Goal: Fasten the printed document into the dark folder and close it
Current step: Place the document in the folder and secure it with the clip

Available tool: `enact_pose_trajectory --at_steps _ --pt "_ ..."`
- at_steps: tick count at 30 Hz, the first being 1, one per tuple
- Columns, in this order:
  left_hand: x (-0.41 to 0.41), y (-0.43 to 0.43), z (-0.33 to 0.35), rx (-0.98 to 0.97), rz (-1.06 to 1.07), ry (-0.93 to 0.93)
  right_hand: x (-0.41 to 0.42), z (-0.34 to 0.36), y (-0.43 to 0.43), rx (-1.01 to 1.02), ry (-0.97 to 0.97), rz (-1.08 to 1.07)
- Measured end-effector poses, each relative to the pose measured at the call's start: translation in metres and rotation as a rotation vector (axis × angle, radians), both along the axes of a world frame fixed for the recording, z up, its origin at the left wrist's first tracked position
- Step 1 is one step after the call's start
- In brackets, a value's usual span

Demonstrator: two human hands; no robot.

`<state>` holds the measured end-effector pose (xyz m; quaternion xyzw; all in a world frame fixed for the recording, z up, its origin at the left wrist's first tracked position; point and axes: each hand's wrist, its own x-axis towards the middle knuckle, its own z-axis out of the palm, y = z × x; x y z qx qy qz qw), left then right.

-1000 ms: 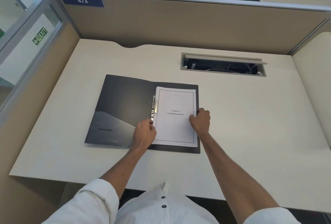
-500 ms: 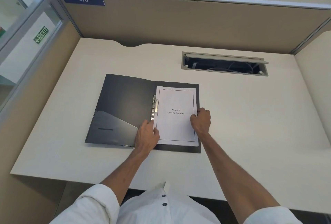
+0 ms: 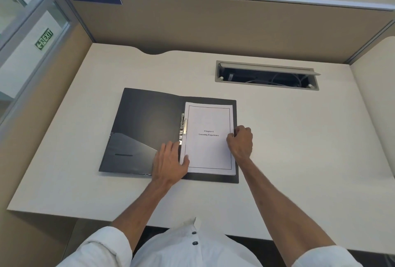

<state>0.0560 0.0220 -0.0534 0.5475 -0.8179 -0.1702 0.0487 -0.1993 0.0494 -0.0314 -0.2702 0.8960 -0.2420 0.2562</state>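
The thin, floppy printed document (image 3: 208, 138) lies in the dark folder (image 3: 149, 130) mid-desk, left hand (image 3: 170, 163) flat on its spine edge, right hand (image 3: 240, 142) curled, pinching its outer edge.

— Where is the left hand (image 3: 170, 163)?

— At the near left corner of the printed document (image 3: 209, 138), palm down, fingers spread and pointing away from the body. The thumb lies over the document's left edge; the fingers reach up along that edge.

— No closed grip, then?

— None; it is flat and open. The forearm runs bare back to a rolled white sleeve.

— And the right hand (image 3: 240, 141)?

— At the middle of the document's right edge, knuckles up, fingers curled inward, fingertips on the margin. Whether they pinch the sheets I cannot tell. That arm is nearly straight, bare to a white sleeve.
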Motion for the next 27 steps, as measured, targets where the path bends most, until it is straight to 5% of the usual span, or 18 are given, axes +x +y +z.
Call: enact_pose_trajectory --at_steps 7,16,27 --pt "0.009 0.0 -0.013 0.033 -0.46 -0.033 -0.006 0.015 -0.042 -0.02 0.161 0.348" --pt "-0.007 -0.004 -0.023 0.068 -0.538 -0.066 -0.011 0.016 -0.104 0.164 0.31 0.783" --pt "-0.009 -0.009 -0.035 0.103 -0.521 -0.038 -0.011 0.011 -0.138 0.251 0.341 0.852"
